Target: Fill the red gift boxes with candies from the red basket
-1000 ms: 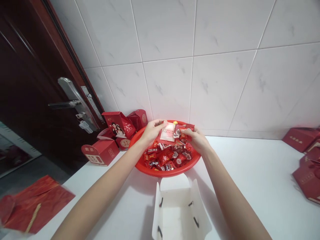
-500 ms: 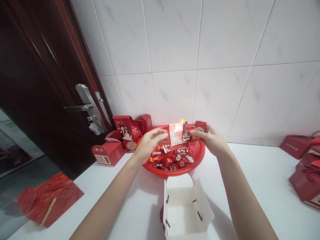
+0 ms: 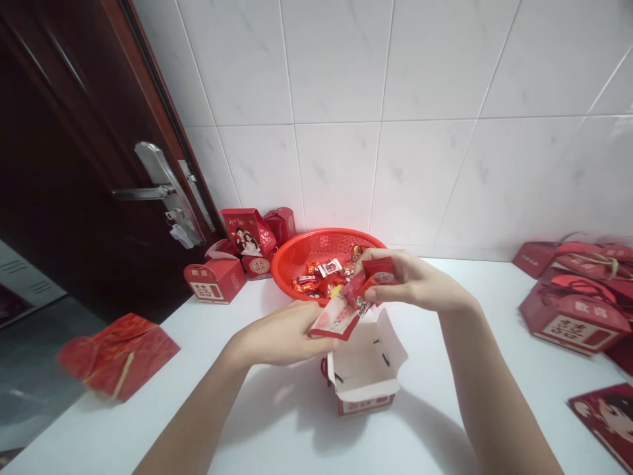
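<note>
Packets (image 3: 380, 270) between right-hand fingers (image 3: 395, 293)

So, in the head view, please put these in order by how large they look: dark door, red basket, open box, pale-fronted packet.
1. Dark door
2. Red basket and open box: they look close in size, and the box stands nearer the camera, so I do not rank them.
3. Pale-fronted packet

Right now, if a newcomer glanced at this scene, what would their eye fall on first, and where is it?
Probably the bright red basket of wrapped sweets, standing near the pale tiled wall. Just in front, the right hand grips red packets and the left hand touches a pale-and-red packet, near an open, white-lined box. The dark door looms at left.
</note>
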Available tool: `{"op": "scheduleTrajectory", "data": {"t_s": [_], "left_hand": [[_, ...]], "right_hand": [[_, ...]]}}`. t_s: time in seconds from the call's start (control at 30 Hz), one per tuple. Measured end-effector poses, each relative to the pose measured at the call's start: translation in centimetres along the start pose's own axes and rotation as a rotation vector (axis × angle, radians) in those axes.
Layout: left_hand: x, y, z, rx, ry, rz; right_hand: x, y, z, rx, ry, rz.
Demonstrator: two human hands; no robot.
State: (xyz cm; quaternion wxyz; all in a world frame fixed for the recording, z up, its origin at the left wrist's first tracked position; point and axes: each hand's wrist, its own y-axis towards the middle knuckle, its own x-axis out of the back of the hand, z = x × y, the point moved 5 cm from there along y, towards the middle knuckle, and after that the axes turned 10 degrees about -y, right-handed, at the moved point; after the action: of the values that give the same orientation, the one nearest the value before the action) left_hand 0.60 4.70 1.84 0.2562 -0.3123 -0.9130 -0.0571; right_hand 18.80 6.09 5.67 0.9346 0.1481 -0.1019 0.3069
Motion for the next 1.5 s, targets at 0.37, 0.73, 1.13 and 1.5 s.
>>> {"op": "scheduleTrajectory", "data": {"t_s": [0.37, 0.73, 1.13, 1.5], "left_hand": [[0.3, -0.2, 0.3, 0.099, 0.169, 0.238], [0.3, 0.0, 0.3, 0.066, 0.215, 0.304], [-0.1, -0.2, -0.8, 0.006, 0.265, 0.300], [-0.1, -0.3, -0.7, 0.040, 0.264, 0.297]], "right_hand": [[-2.9, -1.1, 0.5, 0.011, -0.588, 0.263], [-3.9, -0.4, -1.4, -0.146, -0.816, 0.365], [-6.3, -0.6, -2.1, -0.124, -0.974, 0.515], [-5.1, -1.1, -0.7, -0.107, -0.952, 0.404]]}}
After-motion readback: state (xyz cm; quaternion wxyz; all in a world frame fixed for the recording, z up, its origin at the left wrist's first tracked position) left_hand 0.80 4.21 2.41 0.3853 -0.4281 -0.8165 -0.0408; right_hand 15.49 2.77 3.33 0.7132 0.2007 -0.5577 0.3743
